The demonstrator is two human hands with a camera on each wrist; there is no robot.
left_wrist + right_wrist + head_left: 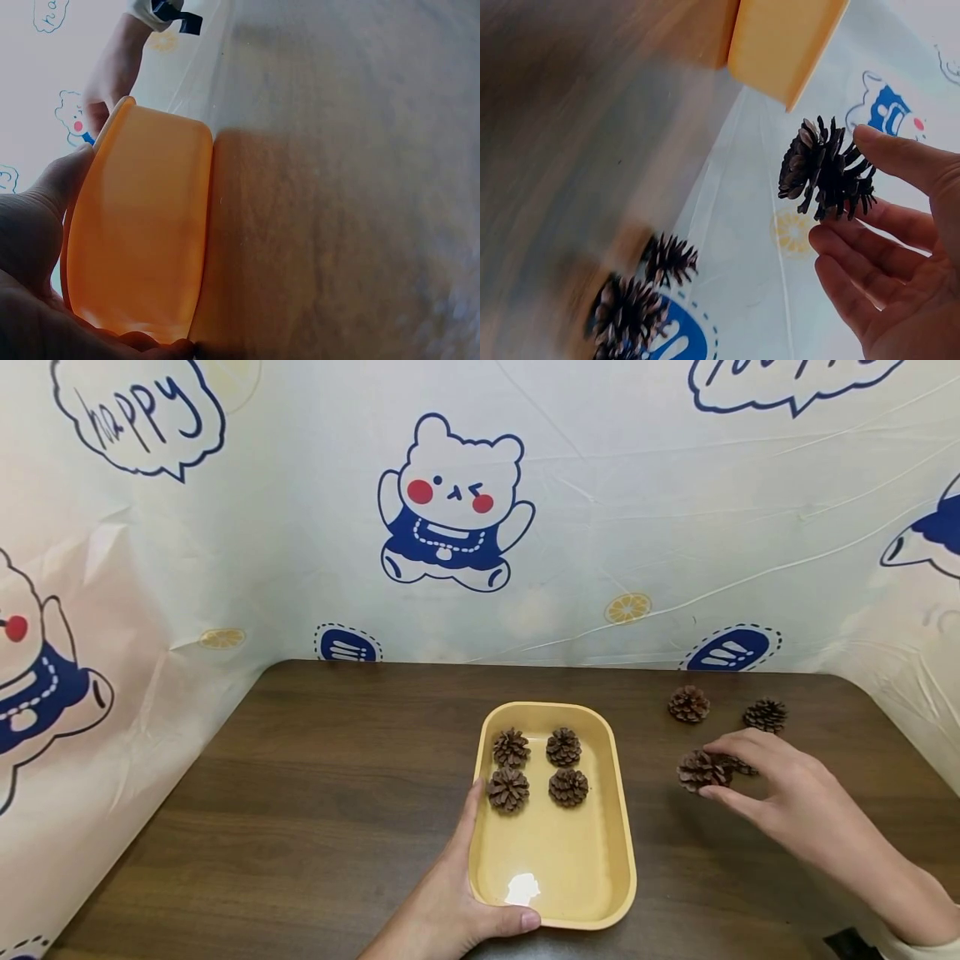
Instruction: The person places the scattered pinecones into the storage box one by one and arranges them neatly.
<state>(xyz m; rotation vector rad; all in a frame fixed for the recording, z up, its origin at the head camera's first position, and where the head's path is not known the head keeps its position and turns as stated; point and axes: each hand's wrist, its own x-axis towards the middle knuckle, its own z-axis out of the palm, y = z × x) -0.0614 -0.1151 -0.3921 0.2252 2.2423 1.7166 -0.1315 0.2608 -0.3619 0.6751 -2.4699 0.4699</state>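
Observation:
My left hand (465, 885) grips the near left corner of a yellow plastic tray (551, 877), with the thumb over the near rim and fingers along the left side. In the left wrist view the tray's outer wall (142, 225) fills the hand's grasp. Several brown pine cones lie in the tray's far half, one of them a pine cone (567, 787) at the right. To the right of the tray, my right hand (802, 802) pinches another pine cone (825, 172) between thumb and fingers, held above the table.
On the brown wooden table (337, 793), right of the tray, lie a pine cone (688, 703) and a darker pine cone (766, 716); another is partly hidden behind the right hand. A printed plastic sheet (300, 527) stands along the table's back and sides.

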